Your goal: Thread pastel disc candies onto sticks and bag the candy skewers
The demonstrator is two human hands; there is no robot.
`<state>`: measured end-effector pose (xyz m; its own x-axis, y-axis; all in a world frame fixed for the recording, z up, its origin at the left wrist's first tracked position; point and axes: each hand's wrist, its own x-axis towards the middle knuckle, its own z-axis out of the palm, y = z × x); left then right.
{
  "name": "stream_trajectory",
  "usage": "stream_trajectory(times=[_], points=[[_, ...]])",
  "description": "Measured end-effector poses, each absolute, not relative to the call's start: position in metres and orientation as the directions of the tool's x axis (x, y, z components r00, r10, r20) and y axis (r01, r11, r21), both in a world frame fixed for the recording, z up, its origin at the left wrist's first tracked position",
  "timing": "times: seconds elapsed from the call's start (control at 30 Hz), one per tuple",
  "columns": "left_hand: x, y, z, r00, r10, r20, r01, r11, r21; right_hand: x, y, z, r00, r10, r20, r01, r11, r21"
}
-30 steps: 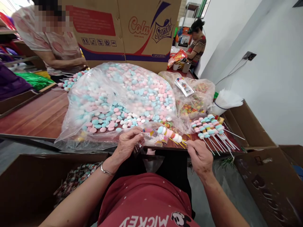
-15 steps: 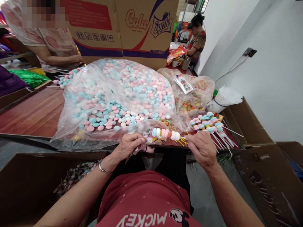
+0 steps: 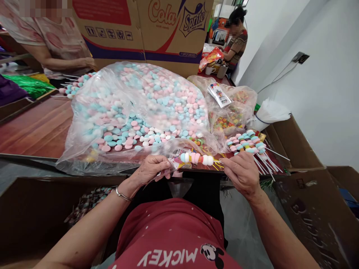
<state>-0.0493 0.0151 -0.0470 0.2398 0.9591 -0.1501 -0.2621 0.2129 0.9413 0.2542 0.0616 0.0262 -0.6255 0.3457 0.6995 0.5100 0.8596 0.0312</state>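
Note:
My right hand [image 3: 241, 170] pinches the white stick of a candy skewer [image 3: 197, 158], held level over the table's front edge. Pink, white and blue candies with orange-yellow pieces between them are threaded on it. Its blue end points left, at the mouth of a printed clear plastic bag [image 3: 175, 163]. My left hand [image 3: 156, 168] is closed on that bag. How far the skewer's end sits inside the bag, I cannot tell. Yellow twist ties [image 3: 218, 163] lie behind the skewer. To the right, near my right hand, is a pile of candy skewers [image 3: 246, 142] with their sticks toward me.
A large clear bag of round candies [image 3: 157, 97] covers much of the table [image 3: 42, 125]. Bags of ring candies [image 3: 228, 121] and a bundle of white sleeves [image 3: 270, 112] stand right. An open cardboard box [image 3: 30, 216] is below left. Two people work behind.
The view has shifted slightly. The bag's printed end now meets the skewer's blue end more closely. Both hands keep their grip.

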Motion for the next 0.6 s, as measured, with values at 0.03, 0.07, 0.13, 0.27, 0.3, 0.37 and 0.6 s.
stream_trajectory(times=[0.03,0.07,0.13,0.27,0.3,0.37,0.6], points=[[-0.049,0.015,-0.045,0.242,0.958,-0.153,-0.254,0.215,0.943,0.254,0.062,0.027,-0.638,0.34,0.691,0.504,0.863,0.041],[-0.049,0.015,-0.044,0.241,0.957,-0.16,-0.243,0.22,0.945,0.255,0.062,0.028,-0.652,0.333,0.681,0.498,0.865,0.054],[-0.05,0.015,-0.041,0.235,0.952,-0.194,-0.206,0.244,0.948,0.257,0.063,0.031,-0.684,0.316,0.658,0.488,0.868,0.09],[-0.054,0.015,-0.04,0.224,0.939,-0.261,-0.106,0.289,0.951,0.259,0.062,0.041,-0.749,0.256,0.61,0.453,0.871,0.19],[-0.055,0.015,-0.04,0.228,0.936,-0.269,-0.089,0.295,0.951,0.259,0.062,0.044,-0.761,0.243,0.602,0.441,0.873,0.206],[-0.056,0.015,-0.042,0.23,0.93,-0.288,-0.071,0.311,0.948,0.258,0.061,0.047,-0.775,0.229,0.588,0.422,0.881,0.212],[-0.057,0.019,-0.042,0.313,0.922,-0.229,0.077,0.216,0.973,0.254,0.069,0.042,-0.807,0.283,0.519,0.4,0.908,0.128]])
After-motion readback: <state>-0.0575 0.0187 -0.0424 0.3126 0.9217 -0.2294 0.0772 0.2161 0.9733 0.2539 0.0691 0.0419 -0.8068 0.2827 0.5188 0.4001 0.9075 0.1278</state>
